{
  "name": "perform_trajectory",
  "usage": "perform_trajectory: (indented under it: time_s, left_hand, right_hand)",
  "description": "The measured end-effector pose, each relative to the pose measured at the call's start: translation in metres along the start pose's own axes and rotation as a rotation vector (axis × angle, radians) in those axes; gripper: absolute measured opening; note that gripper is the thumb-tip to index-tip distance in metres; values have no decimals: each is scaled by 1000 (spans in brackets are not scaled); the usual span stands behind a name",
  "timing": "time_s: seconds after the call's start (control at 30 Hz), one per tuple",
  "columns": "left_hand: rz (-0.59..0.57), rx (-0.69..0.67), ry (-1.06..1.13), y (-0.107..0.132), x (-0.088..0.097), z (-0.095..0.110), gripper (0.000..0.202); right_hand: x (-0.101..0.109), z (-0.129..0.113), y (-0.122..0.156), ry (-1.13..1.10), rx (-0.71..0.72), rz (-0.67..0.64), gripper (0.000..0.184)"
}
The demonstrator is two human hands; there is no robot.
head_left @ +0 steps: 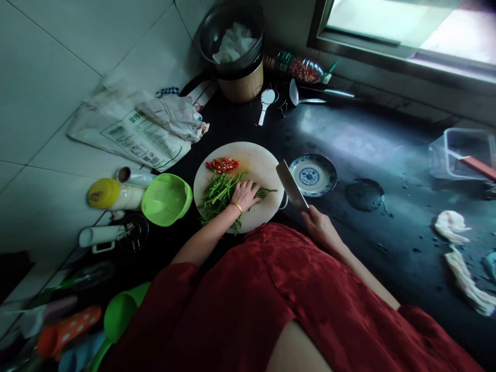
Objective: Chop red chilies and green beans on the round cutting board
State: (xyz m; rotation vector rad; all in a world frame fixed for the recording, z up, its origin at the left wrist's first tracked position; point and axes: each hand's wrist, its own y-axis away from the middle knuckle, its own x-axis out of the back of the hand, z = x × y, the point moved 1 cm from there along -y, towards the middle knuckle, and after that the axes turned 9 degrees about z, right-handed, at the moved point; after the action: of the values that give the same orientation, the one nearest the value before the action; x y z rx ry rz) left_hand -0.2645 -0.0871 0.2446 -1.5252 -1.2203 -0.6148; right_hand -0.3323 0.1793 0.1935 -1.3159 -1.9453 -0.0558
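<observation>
A round white cutting board (pixel 267 155) lies on the dark counter in front of me. My left hand (pixel 245 195) is on a bunch of green vegetable stems (pixel 217 194), its fingers curved over them. Some stem ends stick out to the right past my fingers. Chopped red chilies (pixel 222 165) sit in a small pile behind the stems. My right hand (pixel 320 225) is closed around the handle of a cleaver (pixel 291 183). Its broad blade points up and left, between the board's right edge and a blue-and-white plate (pixel 310 176).
A green plastic basket (pixel 167 200) and a yellow-capped jar (pixel 112 194) stand left of the board. Behind are a plastic bag (pixel 143 134), stacked pots (pixel 240 85), a ladle (pixel 295 94) and a bottle (pixel 304 70). A clear container (pixel 467 150) and a wet cloth (pixel 451 226) are at right.
</observation>
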Motion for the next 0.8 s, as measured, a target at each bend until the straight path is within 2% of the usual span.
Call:
perform_trajectory:
  time_s: [0.1, 0.2, 0.27, 0.37, 0.47, 0.63, 0.8]
  left_hand:
    - [38, 184, -4, -16, 0, 10, 42]
    - [53, 298, 28, -20, 5, 19, 40]
    - [81, 325, 42, -17, 7, 20, 47]
    - [154, 384, 19, -10, 7, 9, 65]
    - [146, 464, 15, -6, 3, -3, 72]
    - [126, 403, 74, 1, 3, 4, 66]
    - [103, 307, 52, 14, 6, 15, 87]
  right_hand:
    - [1, -5, -5, 144, -1, -4, 20]
    - [-1, -15, -13, 282, 12, -43, 19]
    - [-5, -23, -19, 346, 30, -82, 19]
    - [-12, -37, -27, 410, 64, -139, 20]
    - [-20, -50, -35, 456, 88, -190, 23]
    - [-24, -63, -40, 519, 174, -244, 23]
    - [-14, -62, -44, 565, 217, -223, 23]
